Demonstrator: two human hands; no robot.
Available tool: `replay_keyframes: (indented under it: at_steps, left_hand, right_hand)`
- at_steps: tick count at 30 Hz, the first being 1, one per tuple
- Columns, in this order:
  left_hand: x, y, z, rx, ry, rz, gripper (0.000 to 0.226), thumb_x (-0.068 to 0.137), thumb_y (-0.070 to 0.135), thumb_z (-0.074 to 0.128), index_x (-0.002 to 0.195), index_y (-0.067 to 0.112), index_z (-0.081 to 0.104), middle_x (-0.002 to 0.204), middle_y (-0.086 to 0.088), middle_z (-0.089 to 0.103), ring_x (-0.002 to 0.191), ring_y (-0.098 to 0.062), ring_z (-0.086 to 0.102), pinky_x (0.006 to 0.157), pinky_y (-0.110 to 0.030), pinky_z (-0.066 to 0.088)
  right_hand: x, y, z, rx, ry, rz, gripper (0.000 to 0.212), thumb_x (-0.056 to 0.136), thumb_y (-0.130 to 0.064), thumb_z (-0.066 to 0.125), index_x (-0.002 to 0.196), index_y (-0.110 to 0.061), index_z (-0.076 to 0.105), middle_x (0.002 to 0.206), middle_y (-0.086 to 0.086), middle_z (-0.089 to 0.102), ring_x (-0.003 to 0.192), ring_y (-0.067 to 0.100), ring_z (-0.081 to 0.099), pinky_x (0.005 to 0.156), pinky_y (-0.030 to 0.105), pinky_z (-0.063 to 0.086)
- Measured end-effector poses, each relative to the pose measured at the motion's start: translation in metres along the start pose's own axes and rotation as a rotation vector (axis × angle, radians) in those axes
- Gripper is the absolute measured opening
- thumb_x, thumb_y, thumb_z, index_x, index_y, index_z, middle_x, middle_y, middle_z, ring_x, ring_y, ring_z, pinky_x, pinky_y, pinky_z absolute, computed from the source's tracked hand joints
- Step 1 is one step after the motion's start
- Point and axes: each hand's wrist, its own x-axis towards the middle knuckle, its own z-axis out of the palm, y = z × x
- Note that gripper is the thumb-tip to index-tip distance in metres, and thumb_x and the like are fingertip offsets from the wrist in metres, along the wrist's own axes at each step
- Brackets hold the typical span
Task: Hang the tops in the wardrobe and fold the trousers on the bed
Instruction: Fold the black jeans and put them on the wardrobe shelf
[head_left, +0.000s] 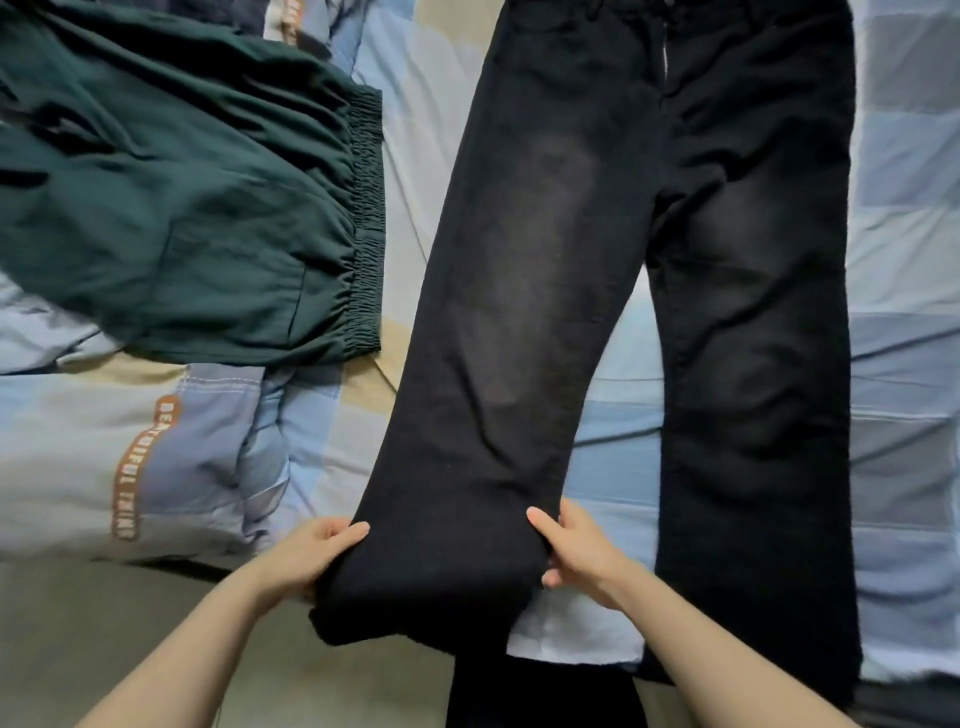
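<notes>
- Head view: black trousers (649, 260) lay spread flat on the bed (909, 260), waistband at the far end from the fingers, both legs running back toward the person.
- Left hand (306, 551) gripped the outer edge of one leg near its hem, thumb on top, fingers curled under the cloth. Right hand (576, 556) pinched the inner edge of the same leg, fingers clamped on the fabric.
- That hem end was lifted and bunched between the two hands; the other leg lay flat just beyond the right-hand fingers.
- Progress, my read: fold barely started. No lengthwise fold was made yet, legs not laid together.
- Green trousers (182, 182) with elastic waistband sat crumpled, unfolded, well out past the left-hand fingers. Likely next in the queue.
- No tops or wardrobe in view; can't tell the state of the hanging part.
- Surface: soft patchwork quilt (171, 441) in blue, grey and beige with printed lettering, wrinkled. Plain beige sheet (104, 623) at the near edge under the left forearm.
</notes>
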Motion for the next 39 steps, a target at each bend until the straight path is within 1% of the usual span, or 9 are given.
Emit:
replay_keyframes:
  at_steps: [3,7,11,15,20,25,32,36,39]
  left_hand:
    - [-0.002,0.003,0.016,0.073,-0.047,-0.013,0.034,0.09,0.042,0.066,0.108,0.014,0.067,0.093,0.001,0.073,0.072,-0.012,0.063,0.06,-0.023,0.045]
    - [-0.003,0.002,0.017,0.203,-0.106,-0.135,0.037,0.071,0.033,0.082,0.101,0.016,0.068,0.092,0.0,0.075,0.078,-0.013,0.07,0.06,-0.023,0.052]
    - [0.001,0.008,0.022,0.673,0.341,-0.172,0.017,0.084,0.017,0.066,0.091,0.014,0.05,0.099,-0.009,0.065,0.09,-0.026,0.063,0.069,-0.027,0.05]
    - [0.01,0.045,0.064,0.79,0.754,0.153,0.033,0.077,0.001,0.057,0.108,0.006,0.05,0.107,-0.018,0.053,0.098,-0.039,0.052,0.076,-0.048,0.046]
    - [0.031,0.118,0.159,0.605,0.405,0.462,0.022,0.087,0.009,0.053,0.107,0.016,0.057,0.098,0.002,0.057,0.092,-0.021,0.057,0.082,-0.039,0.048]
    - [0.068,0.179,0.26,0.21,0.175,0.39,0.023,0.093,0.021,0.059,0.115,0.016,0.055,0.091,0.004,0.065,0.088,-0.018,0.063,0.08,-0.031,0.05]
    - [0.092,0.199,0.305,0.124,0.094,0.241,0.02,0.09,0.004,0.061,0.077,0.012,0.049,0.053,-0.004,0.061,0.047,-0.017,0.059,0.063,-0.031,0.05]
    - [0.084,0.19,0.288,0.767,0.222,0.196,0.015,0.089,0.008,0.041,0.087,0.012,0.055,0.089,-0.012,0.066,0.085,-0.03,0.063,0.077,-0.035,0.052]
    - [0.069,0.208,0.282,0.52,0.333,0.265,0.012,0.092,0.014,0.048,0.088,0.013,0.059,0.087,-0.009,0.067,0.084,-0.026,0.062,0.077,-0.037,0.051]
  right_hand:
    - [-0.014,0.011,-0.007,-0.137,-0.176,0.068,0.027,0.094,-0.038,0.056,0.12,-0.03,0.057,0.114,-0.009,0.068,0.092,0.011,0.065,0.07,0.027,0.053]
    - [-0.024,0.016,-0.004,-0.403,-0.248,0.085,0.026,0.088,-0.028,0.063,0.113,-0.033,0.056,0.098,-0.013,0.066,0.084,0.004,0.062,0.073,0.021,0.052]
    - [-0.023,0.02,-0.016,-0.737,0.005,0.0,0.01,0.091,-0.014,0.05,0.085,-0.02,0.056,0.094,0.007,0.072,0.082,0.018,0.065,0.083,0.035,0.052]
    - [-0.026,-0.005,-0.066,-0.432,0.289,-0.063,0.018,0.093,-0.01,0.049,0.077,-0.015,0.057,0.073,0.005,0.069,0.068,0.022,0.065,0.058,0.027,0.053]
    - [-0.045,-0.033,-0.17,-0.513,0.834,-0.236,0.014,0.091,-0.009,0.053,0.1,-0.009,0.062,0.097,0.01,0.066,0.091,0.028,0.061,0.084,0.035,0.047]
    - [-0.059,-0.017,-0.256,-0.492,1.165,-0.032,0.048,0.09,-0.023,0.062,0.128,-0.001,0.043,0.133,0.026,0.042,0.123,0.044,0.04,0.1,0.045,0.035]
    - [-0.057,0.01,-0.296,-0.128,0.844,-0.09,0.05,0.09,-0.026,0.065,0.127,0.002,0.046,0.12,0.02,0.06,0.103,0.026,0.059,0.091,0.034,0.046]
    - [-0.071,0.006,-0.297,-0.084,0.724,-0.218,0.039,0.09,-0.002,0.06,0.127,0.0,0.047,0.125,0.017,0.059,0.103,0.019,0.058,0.084,0.016,0.046]
    - [-0.086,-0.011,-0.278,-0.24,0.585,-0.442,0.06,0.088,0.003,0.057,0.14,-0.019,0.039,0.133,-0.013,0.049,0.113,0.001,0.049,0.082,-0.006,0.032]
